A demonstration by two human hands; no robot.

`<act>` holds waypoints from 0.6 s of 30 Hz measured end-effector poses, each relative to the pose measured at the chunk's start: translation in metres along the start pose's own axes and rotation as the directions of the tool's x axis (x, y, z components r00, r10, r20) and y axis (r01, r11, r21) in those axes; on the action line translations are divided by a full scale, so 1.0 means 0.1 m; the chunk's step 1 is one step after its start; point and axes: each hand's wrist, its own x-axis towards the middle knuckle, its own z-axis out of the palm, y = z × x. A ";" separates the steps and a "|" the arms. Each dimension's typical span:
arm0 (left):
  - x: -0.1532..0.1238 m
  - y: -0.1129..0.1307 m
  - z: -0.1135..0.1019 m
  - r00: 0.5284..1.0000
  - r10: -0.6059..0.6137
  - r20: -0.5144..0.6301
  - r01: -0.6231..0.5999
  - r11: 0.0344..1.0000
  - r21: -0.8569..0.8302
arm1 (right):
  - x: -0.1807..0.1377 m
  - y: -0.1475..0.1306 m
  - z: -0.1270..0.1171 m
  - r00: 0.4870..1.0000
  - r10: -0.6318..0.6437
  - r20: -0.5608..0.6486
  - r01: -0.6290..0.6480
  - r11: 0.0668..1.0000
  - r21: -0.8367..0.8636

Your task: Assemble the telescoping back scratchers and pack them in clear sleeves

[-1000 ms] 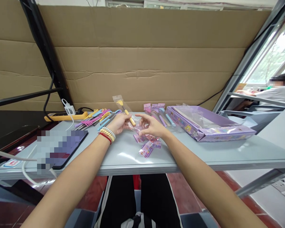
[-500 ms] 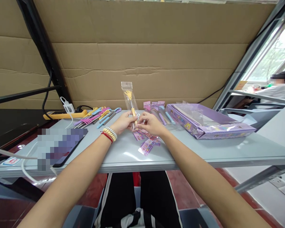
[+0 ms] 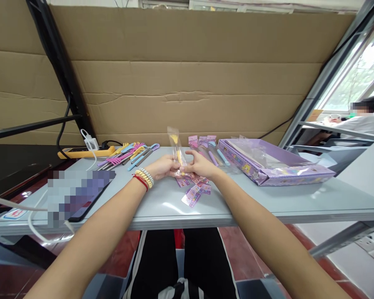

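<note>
A yellow hand-shaped back scratcher (image 3: 178, 156) stands inside a clear plastic bag (image 3: 172, 132), its finger end toward the far side. My left hand (image 3: 165, 167) grips the lower end of the bag and handle from the left. From the right, my right hand (image 3: 200, 164) pinches the same lower end, thumb and fingers close to my left thumb. Just under and in front of the hands lie several purple printed cards (image 3: 191, 195). Bagged back scratchers (image 3: 212, 155) with purple cards at their tops lie beyond my right hand.
Loose back scratchers (image 3: 124, 155) in several colours are piled at the left. Nearer lies a phone (image 3: 92, 199) with a white cable. A purple open box (image 3: 268, 176) holding clear plastic bags stands at the right. Cardboard (image 3: 187, 74) walls the back. A person (image 3: 366, 120) sits far right.
The bagged back scratcher has come down, and its top has shifted to the right. Both hands have sunk slightly with it and keep their hold. The camera view has tilted up a little.
</note>
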 end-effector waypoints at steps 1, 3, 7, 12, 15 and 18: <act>0.00 0.00 0.00 0.999 -0.038 0.026 0.038 0.999 -0.006 | -0.01 -0.01 0.00 0.999 0.014 0.030 -0.014 1.000 0.005; -0.02 0.01 0.02 0.996 -0.073 0.053 0.073 0.997 -0.006 | -0.03 -0.01 -0.01 0.997 0.029 0.067 -0.031 0.999 0.019; -0.06 0.04 0.04 0.995 -0.077 0.068 0.076 0.997 0.020 | -0.05 -0.04 -0.01 0.995 0.047 0.083 -0.051 0.997 0.054; -0.04 0.03 -0.01 0.988 -0.065 0.143 0.059 0.997 0.045 | -0.08 -0.10 -0.01 0.991 0.106 0.081 -0.110 0.993 0.042; -0.02 0.01 -0.03 0.982 -0.048 0.182 0.043 0.999 0.030 | -0.09 -0.11 -0.02 0.989 0.110 0.099 -0.116 0.991 0.062; -0.02 0.01 -0.04 0.985 -0.035 0.168 0.033 0.999 0.015 | -0.09 -0.10 -0.03 0.990 0.087 0.108 -0.096 0.991 0.090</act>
